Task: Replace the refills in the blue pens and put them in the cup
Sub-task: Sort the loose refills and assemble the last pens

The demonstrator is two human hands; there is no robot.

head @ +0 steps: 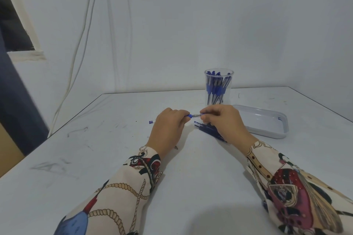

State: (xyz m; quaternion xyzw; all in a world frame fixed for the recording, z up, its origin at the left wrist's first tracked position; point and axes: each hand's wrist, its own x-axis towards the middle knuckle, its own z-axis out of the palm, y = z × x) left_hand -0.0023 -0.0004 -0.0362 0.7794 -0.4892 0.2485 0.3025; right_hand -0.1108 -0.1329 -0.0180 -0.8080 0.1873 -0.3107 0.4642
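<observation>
both hands gripping one blue pen above the table

the left hand (pixel 169 123) and the right hand (pixel 222 120) each close their curled fingers on the same blue pen (pixel 193 115), one hand at each end. the pen lies roughly level, running from 9 o'clock to 3 o'clock between the two hands. only a short middle section shows: a blue collar next to the left fingers and a clear barrel part next to the right fingers. whether the barrel is joined or parted cannot be told.

a bundle of loose blue refills (pixel 205 129) lies on the white table (pixel 114 139), just below the right hand and partly hidden by it, angled toward 4 o'clock.

the clear cup (pixel 219 87) stands upright at 12 o'clock from the right hand, near it, holding many blue pens.

a clear shallow tray (pixel 267 122) lies at 3 o'clock from the right hand, just beside it.

a small blue and white end piece (pixel 151 122) shows at 9 o'clock from the left hand, just beside it.

both forearms wear patterned sleeves (pixel 122 192).
</observation>
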